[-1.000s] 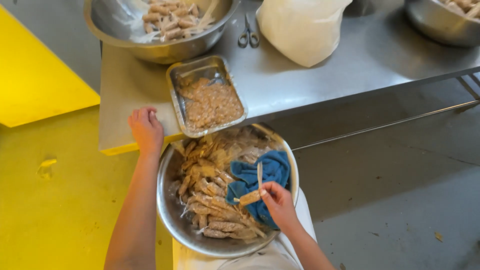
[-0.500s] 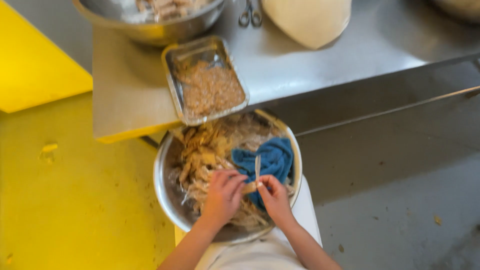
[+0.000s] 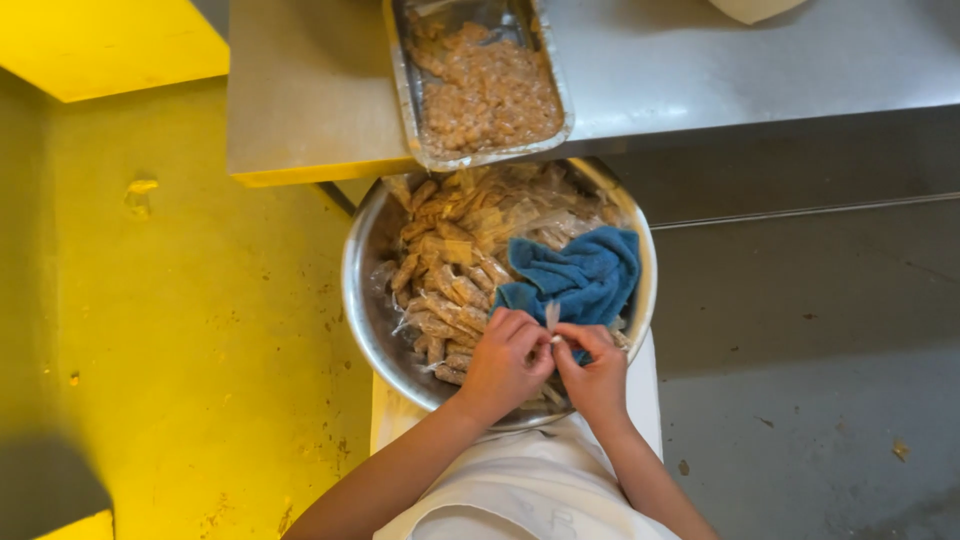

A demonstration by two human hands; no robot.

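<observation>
Beneath the grip, a shiny steel bowl (image 3: 362,300); beside it a nubby blue terry cloth (image 3: 580,275); glossy clear plastic wrappers (image 3: 450,290); beyond, a brushed matt metal counter (image 3: 720,60).

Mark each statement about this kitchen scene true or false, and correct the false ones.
1. Both hands, left hand and right hand, pinch a small clear wrapper. True.
2. The crumpled blue cloth lies on the floor. False: it lies in the round steel bowl.
3. The rectangular metal tray holds brown filling. True.
4. The steel bowl is empty. False: it holds wrapped brown pieces.
</observation>
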